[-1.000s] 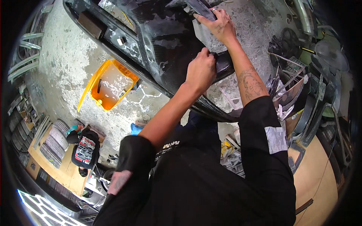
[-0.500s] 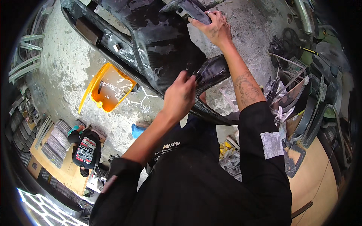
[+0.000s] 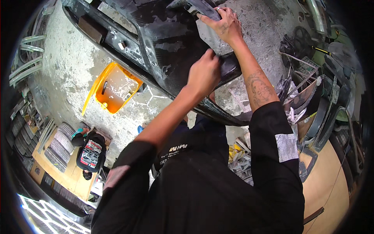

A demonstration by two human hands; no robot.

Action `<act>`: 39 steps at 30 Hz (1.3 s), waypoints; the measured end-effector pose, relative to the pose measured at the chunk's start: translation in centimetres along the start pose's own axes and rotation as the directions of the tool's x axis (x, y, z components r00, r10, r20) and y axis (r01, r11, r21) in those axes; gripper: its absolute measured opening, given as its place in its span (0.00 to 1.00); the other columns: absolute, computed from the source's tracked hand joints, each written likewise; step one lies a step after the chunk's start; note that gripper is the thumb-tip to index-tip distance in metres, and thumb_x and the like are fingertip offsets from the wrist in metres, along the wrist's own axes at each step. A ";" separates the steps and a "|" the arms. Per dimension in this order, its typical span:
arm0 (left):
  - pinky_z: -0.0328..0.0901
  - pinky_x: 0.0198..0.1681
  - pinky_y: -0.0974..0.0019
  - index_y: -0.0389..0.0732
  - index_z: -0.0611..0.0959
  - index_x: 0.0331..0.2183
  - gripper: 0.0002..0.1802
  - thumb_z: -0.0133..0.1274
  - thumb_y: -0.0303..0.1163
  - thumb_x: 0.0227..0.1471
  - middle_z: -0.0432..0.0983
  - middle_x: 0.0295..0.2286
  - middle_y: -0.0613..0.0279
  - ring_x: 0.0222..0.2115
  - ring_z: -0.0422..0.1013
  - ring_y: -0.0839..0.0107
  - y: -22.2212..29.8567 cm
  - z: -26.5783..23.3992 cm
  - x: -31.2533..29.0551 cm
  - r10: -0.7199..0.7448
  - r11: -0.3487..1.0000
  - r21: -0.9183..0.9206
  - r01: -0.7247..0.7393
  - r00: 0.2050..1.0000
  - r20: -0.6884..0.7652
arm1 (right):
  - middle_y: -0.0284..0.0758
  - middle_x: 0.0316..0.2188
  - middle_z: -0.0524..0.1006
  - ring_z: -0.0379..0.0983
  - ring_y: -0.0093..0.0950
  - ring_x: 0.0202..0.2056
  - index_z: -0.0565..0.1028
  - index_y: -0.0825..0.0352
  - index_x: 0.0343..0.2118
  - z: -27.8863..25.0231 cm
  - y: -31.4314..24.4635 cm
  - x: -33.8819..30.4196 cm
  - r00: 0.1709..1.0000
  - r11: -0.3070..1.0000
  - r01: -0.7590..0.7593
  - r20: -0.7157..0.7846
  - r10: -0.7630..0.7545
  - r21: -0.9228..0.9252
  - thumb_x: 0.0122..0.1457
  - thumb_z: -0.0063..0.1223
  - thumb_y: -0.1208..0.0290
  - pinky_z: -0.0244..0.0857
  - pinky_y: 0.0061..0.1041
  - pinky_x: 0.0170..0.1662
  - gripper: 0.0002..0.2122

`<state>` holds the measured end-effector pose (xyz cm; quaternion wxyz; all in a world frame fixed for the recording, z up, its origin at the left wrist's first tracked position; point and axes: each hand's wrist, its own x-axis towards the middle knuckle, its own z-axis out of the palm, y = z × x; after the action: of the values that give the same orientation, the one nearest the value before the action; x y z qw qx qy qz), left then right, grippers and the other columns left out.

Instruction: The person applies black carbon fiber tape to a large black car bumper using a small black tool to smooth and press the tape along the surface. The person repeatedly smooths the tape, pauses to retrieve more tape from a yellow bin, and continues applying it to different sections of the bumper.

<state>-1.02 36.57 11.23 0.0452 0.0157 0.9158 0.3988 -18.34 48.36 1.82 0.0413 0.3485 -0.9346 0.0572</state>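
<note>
A large black car body part (image 3: 171,50), like a bumper, with a carbon-fibre weave and pale dusty smears, stretches before me from the far left to the near right. My left hand (image 3: 205,73) is closed in a fist over its right part, knuckles up and slightly blurred. Whatever the fist may hold is hidden beneath the fingers. At the far right end, my right hand (image 3: 228,26) grips a raised grey-black edge (image 3: 204,8) of the part, thumb on the near side. A ring shows on one finger.
Left on the stained concrete floor stands an open yellow-orange container (image 3: 117,87). A person in a black printed shirt (image 3: 91,152) is farther left, beside stacked tyres (image 3: 58,150). Scrap panels and frames (image 3: 307,82) crowd the right, near a wooden board (image 3: 327,183).
My left hand has moved away from me and to the right across the body part, still closed. The right hand keeps its grip on the edge.
</note>
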 end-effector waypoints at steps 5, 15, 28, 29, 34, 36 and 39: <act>0.71 0.33 0.48 0.37 0.84 0.38 0.06 0.56 0.26 0.58 0.72 0.33 0.48 0.30 0.75 0.45 1.3 -2.0 -3.1 -0.109 0.991 -0.078 0.113 0.993 0.047 | 0.44 0.60 0.71 0.66 0.47 0.62 0.74 0.61 0.61 -0.8 -1.2 0.5 0.900 0.831 -0.434 0.145 0.410 0.346 0.51 0.57 0.30 0.60 0.50 0.64 0.43; 0.71 0.32 0.49 0.36 0.83 0.35 0.04 0.56 0.26 0.58 0.71 0.32 0.47 0.29 0.75 0.45 1.2 -0.8 -1.7 -0.094 0.995 -0.040 0.094 0.995 0.019 | 0.44 0.61 0.69 0.65 0.46 0.63 0.74 0.64 0.60 -1.1 -1.6 0.9 0.886 0.807 -0.464 0.181 0.428 0.365 0.50 0.59 0.29 0.60 0.50 0.64 0.44; 0.72 0.32 0.46 0.30 0.81 0.31 0.06 0.56 0.25 0.55 0.72 0.34 0.44 0.30 0.76 0.43 3.3 -2.9 -4.3 -0.149 0.976 -0.145 0.165 0.982 0.112 | 0.42 0.61 0.68 0.64 0.45 0.64 0.74 0.64 0.61 -1.7 -1.4 0.5 0.884 0.813 -0.468 0.183 0.431 0.346 0.49 0.59 0.29 0.60 0.50 0.64 0.45; 0.72 0.33 0.45 0.31 0.81 0.30 0.06 0.56 0.25 0.55 0.71 0.33 0.45 0.30 0.76 0.43 3.2 -1.8 -2.5 -0.111 0.988 -0.098 0.116 0.992 0.058 | 0.42 0.62 0.68 0.64 0.45 0.64 0.74 0.64 0.61 -1.6 -1.3 0.3 0.887 0.814 -0.462 0.157 0.435 0.354 0.49 0.59 0.29 0.60 0.50 0.64 0.45; 0.72 0.33 0.47 0.32 0.81 0.32 0.05 0.58 0.24 0.52 0.71 0.35 0.44 0.31 0.77 0.45 0.4 1.3 0.4 -0.048 0.998 0.037 0.048 0.999 0.005 | 0.42 0.63 0.67 0.64 0.45 0.64 0.75 0.65 0.60 -1.1 -2.1 0.8 0.887 0.807 -0.462 0.184 0.424 0.367 0.50 0.59 0.29 0.60 0.50 0.64 0.45; 0.72 0.34 0.47 0.31 0.82 0.31 0.05 0.56 0.22 0.50 0.73 0.35 0.41 0.32 0.77 0.43 2.6 -2.5 -3.9 -0.113 0.986 -0.117 0.121 0.991 0.072 | 0.42 0.63 0.66 0.64 0.45 0.64 0.75 0.65 0.60 -1.4 -1.5 0.3 0.885 0.808 -0.466 0.175 0.432 0.360 0.50 0.59 0.30 0.60 0.50 0.64 0.44; 0.71 0.33 0.48 0.34 0.84 0.34 0.05 0.56 0.24 0.55 0.74 0.32 0.45 0.30 0.76 0.43 3.1 -2.4 -3.4 -0.112 0.989 -0.098 0.114 0.993 0.028 | 0.42 0.62 0.68 0.64 0.46 0.64 0.75 0.65 0.59 -1.4 -1.3 0.2 0.907 0.840 -0.419 0.115 0.405 0.344 0.50 0.59 0.30 0.59 0.50 0.64 0.44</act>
<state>2.15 36.69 15.34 0.0786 -0.0341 0.8936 0.4407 -17.58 47.51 3.31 -0.0540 0.1421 -0.9616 0.2287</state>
